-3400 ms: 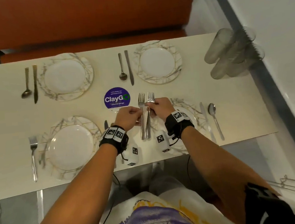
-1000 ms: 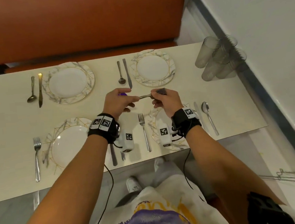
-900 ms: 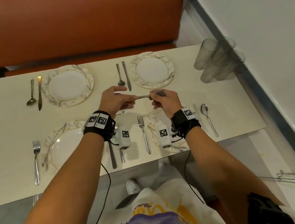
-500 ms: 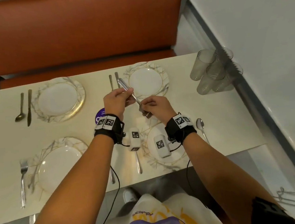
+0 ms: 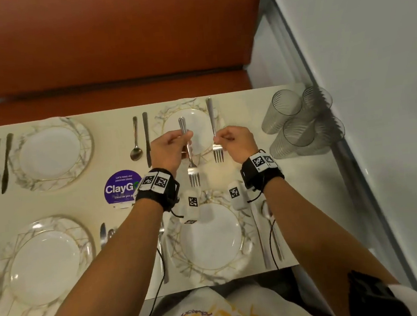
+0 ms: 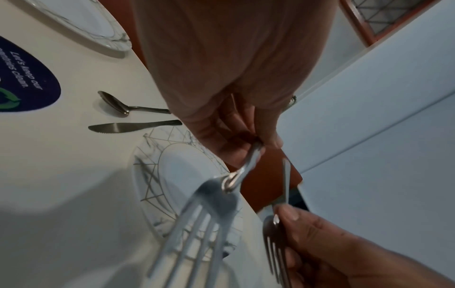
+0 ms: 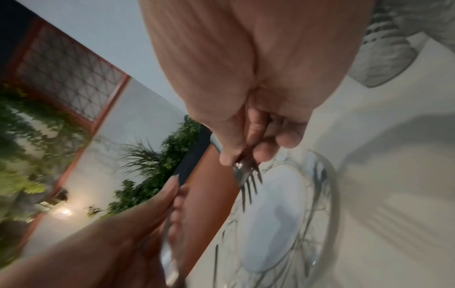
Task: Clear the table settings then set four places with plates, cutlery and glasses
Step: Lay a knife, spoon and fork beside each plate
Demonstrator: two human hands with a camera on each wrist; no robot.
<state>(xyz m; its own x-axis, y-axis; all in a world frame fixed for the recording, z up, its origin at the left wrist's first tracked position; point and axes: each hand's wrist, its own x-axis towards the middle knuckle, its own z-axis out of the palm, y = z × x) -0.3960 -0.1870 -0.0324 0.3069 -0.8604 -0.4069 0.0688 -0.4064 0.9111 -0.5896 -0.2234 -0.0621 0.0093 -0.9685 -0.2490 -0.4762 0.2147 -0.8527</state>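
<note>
Steel shows in both hands: two forks are held up over the far right plate (image 5: 194, 123), tines pointing back toward the person. The left fork (image 5: 189, 157) is gripped at mid-handle by the left hand (image 5: 169, 153), fingers curled round it, its tines hanging past the plate's near rim over the table (image 5: 305, 187). The right fork (image 5: 214, 132) is pinched near its neck by the right hand (image 5: 236, 142), its handle reaching toward the plate's far rim. Both grips are closed on their forks, and the two forks are kept apart, side by side.

Just left of that plate a spoon (image 5: 135, 141) and a knife (image 5: 146, 138) are laid parallel. To the plate's right, four ribbed glasses (image 5: 297, 122) are clustered by the wall, bunched close together. Nearer the person than the plate, a second plate (image 5: 209, 238) is set, with a knife and spoon on its right, partly hidden by the right forearm, and a fork on its left, largely covered by the left forearm. A round purple sticker (image 5: 119, 188) is seen near-left of the far right plate. Further left, two more plates (image 5: 50, 154) are placed, the far one with spoon and knife on its left, the near one with a fork on its left.
</note>
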